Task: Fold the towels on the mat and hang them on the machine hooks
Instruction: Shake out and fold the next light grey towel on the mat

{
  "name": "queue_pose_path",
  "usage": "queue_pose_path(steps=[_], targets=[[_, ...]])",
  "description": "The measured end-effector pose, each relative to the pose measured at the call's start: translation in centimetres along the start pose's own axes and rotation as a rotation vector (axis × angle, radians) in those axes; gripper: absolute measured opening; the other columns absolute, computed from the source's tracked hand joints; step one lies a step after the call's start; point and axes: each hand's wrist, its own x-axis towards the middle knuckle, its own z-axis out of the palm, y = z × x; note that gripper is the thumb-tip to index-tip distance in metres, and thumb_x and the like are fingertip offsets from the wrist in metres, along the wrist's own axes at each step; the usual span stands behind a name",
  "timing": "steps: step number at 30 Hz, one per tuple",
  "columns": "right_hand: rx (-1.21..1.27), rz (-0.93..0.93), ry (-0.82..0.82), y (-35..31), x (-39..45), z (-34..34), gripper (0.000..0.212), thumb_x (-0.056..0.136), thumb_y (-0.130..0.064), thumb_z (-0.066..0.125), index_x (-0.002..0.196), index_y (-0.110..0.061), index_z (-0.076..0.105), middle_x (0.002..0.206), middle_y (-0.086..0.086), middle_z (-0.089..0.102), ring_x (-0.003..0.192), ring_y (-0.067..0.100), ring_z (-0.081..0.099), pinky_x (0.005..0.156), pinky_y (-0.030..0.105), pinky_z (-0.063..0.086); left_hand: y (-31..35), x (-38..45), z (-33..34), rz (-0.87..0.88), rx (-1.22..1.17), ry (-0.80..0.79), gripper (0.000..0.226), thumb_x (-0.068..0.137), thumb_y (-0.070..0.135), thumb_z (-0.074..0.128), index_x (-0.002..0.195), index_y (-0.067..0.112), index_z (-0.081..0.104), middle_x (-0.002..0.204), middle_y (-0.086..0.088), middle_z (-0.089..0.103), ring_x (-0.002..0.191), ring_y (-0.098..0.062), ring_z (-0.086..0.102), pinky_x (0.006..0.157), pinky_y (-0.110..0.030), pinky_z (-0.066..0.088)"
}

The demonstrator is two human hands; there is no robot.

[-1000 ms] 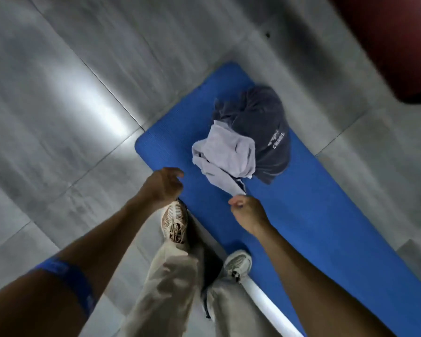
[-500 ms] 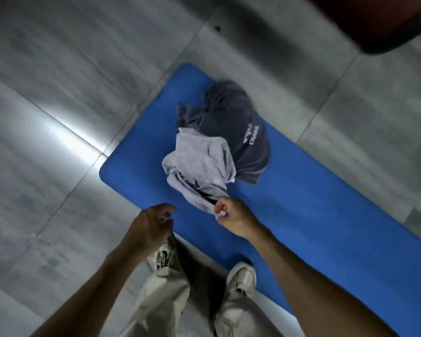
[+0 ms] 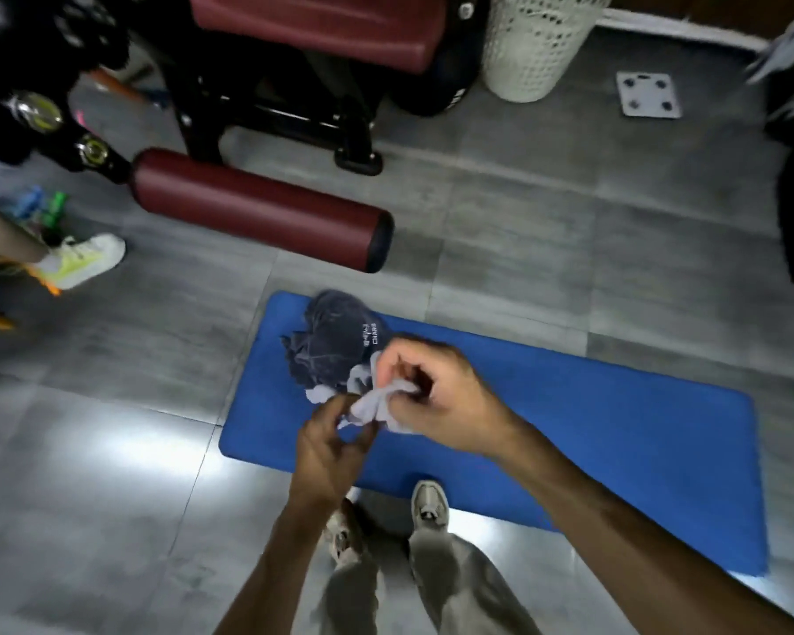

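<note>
A blue mat lies on the grey tiled floor. On its left end sits a crumpled dark navy towel with white lettering. A light grey towel is bunched up above the mat. My right hand grips it from the right. My left hand pinches its lower edge from below. Most of the light towel is hidden inside my hands. The gym machine, with maroon pads and a black frame, stands beyond the mat; its hooks are not visible.
A maroon roller pad sticks out low just beyond the mat's left end. A white mesh basket and a white floor scale stand farther back. Another person's leg and shoe are at the left. My own feet stand at the mat's near edge.
The light towel has been lifted off the navy one; both hands now hold it, the left having joined. My view has tilted up, bringing the machine, basket and scale into sight.
</note>
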Motion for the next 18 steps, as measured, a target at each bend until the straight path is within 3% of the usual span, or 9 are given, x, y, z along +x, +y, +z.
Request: queue_pose_path(steps=[4, 6, 9, 13, 16, 18], targets=[[-0.107, -0.084, 0.212, -5.7, -5.3, -4.7, 0.034, 0.074, 0.014, 0.056, 0.096, -0.01, 0.065, 0.083, -0.01, 0.053, 0.072, 0.0, 0.05, 0.066, 0.014, 0.036, 5.4, -2.1, 0.6, 0.041, 0.078, 0.046, 0.015, 0.074, 0.022, 0.062, 0.087, 0.024, 0.055, 0.077, 0.003, 0.065, 0.071, -0.022, 0.062, 0.062, -0.04, 0.054], [-0.216, -0.102, 0.288, -7.4, -8.2, -6.3, 0.035, 0.077, 0.013, 0.057, 0.101, -0.009, 0.066, 0.091, -0.023, 0.05, 0.079, -0.007, 0.051, 0.071, 0.009, 0.036, 8.2, -2.6, 0.6, 0.069, 0.043, 0.025, 0.013, 0.073, 0.018, 0.058, 0.086, 0.02, 0.056, 0.075, -0.001, 0.064, 0.072, -0.025, 0.061, 0.063, -0.045, 0.053], [-0.386, -0.075, 0.407, -9.5, -13.2, -8.8, 0.036, 0.082, 0.006, 0.059, 0.11, -0.017, 0.064, 0.097, -0.026, 0.049, 0.084, -0.005, 0.051, 0.075, 0.013, 0.038, 12.2, -4.0, 0.6, 0.168, -0.084, -0.075, 0.02, 0.074, 0.014, 0.055, 0.091, 0.022, 0.06, 0.082, 0.0, 0.066, 0.078, -0.022, 0.062, 0.07, -0.043, 0.053], [-0.574, 0.098, 0.556, -12.1, -20.1, -11.6, 0.042, 0.084, -0.002, 0.059, 0.119, -0.025, 0.059, 0.097, -0.016, 0.051, 0.079, -0.004, 0.051, 0.07, 0.01, 0.037, 17.8, -6.8, 0.5, 0.29, -0.16, -0.335, 0.02, 0.074, 0.009, 0.043, 0.078, 0.027, 0.051, 0.071, 0.004, 0.054, 0.065, -0.018, 0.05, 0.057, -0.035, 0.041], [-0.67, 0.276, 0.603, -13.4, -24.1, -13.6, 0.026, 0.089, -0.012, 0.056, 0.107, -0.029, 0.064, 0.095, -0.012, 0.064, 0.088, 0.007, 0.059, 0.078, 0.027, 0.048, 21.2, -9.4, 1.2, 0.372, -0.138, -0.562, 0.016, 0.073, 0.011, 0.043, 0.078, 0.025, 0.046, 0.068, 0.008, 0.049, 0.064, -0.014, 0.043, 0.057, -0.034, 0.037], [-0.604, 0.357, 0.653, -13.9, -26.7, -14.6, 0.021, 0.09, -0.016, 0.053, 0.098, -0.031, 0.065, 0.087, -0.013, 0.069, 0.086, 0.012, 0.062, 0.077, 0.033, 0.051, 22.8, -11.3, 2.3, 0.485, 0.055, -0.561, 0.02, 0.071, 0.015, 0.048, 0.087, 0.028, 0.043, 0.073, 0.009, 0.051, 0.068, -0.017, 0.047, 0.06, -0.035, 0.04]])
